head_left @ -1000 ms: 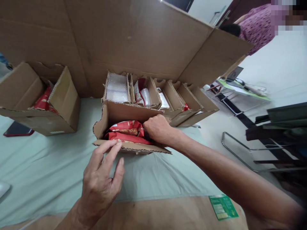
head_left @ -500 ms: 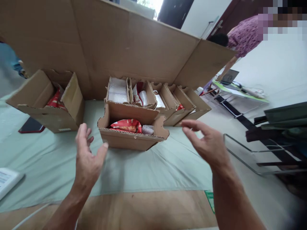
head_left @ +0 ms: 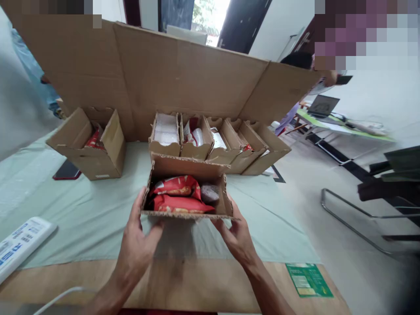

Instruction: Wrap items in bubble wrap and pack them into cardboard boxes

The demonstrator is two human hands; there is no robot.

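A small open cardboard box (head_left: 183, 167) is lifted a little above the table in front of me. Inside it lie red snack packets (head_left: 177, 194) and a small wrapped grey item (head_left: 210, 192). My left hand (head_left: 139, 243) grips the box's left front corner from below. My right hand (head_left: 238, 236) grips its right front corner. Both hands have fingers curled under and against the box walls.
Behind stands a row of several filled small boxes (head_left: 213, 140) against a big upright cardboard sheet (head_left: 183, 74). Another open box (head_left: 92, 144) sits at the left by a dark phone (head_left: 67, 170). A white power strip (head_left: 19, 245) lies at left, a green leaflet (head_left: 308, 280) at right. A person stands far right.
My right hand left the inside of the box, both hands hovered open beside it, then closed on its front corners and drew it up towards me.
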